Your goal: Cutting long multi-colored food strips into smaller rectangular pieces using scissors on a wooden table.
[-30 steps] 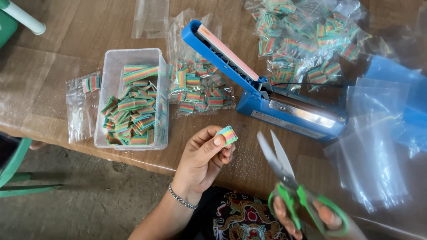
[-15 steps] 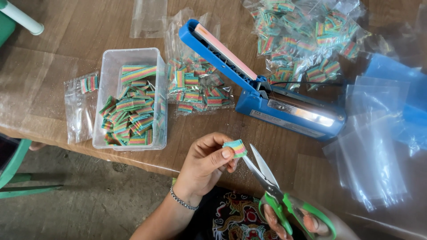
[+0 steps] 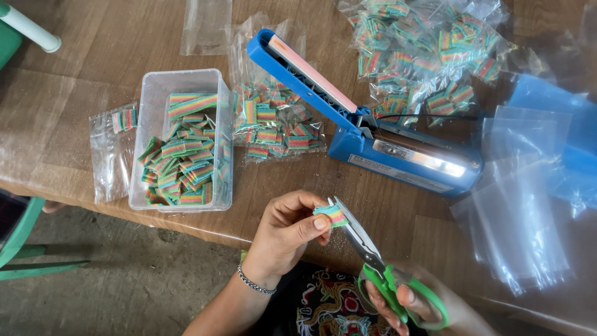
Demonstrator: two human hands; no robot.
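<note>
Pinching a soft, light candy strip [image 3: 331, 215] at centre frame, the left hand [image 3: 287, 233] is gripping one end — right hand [image 3: 423, 305] (clenched on scissors [image 3: 373, 258]) is closing the blades.

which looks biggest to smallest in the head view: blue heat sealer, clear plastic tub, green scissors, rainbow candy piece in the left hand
1. blue heat sealer
2. clear plastic tub
3. green scissors, nearer the camera, so perhaps flattered
4. rainbow candy piece
</note>
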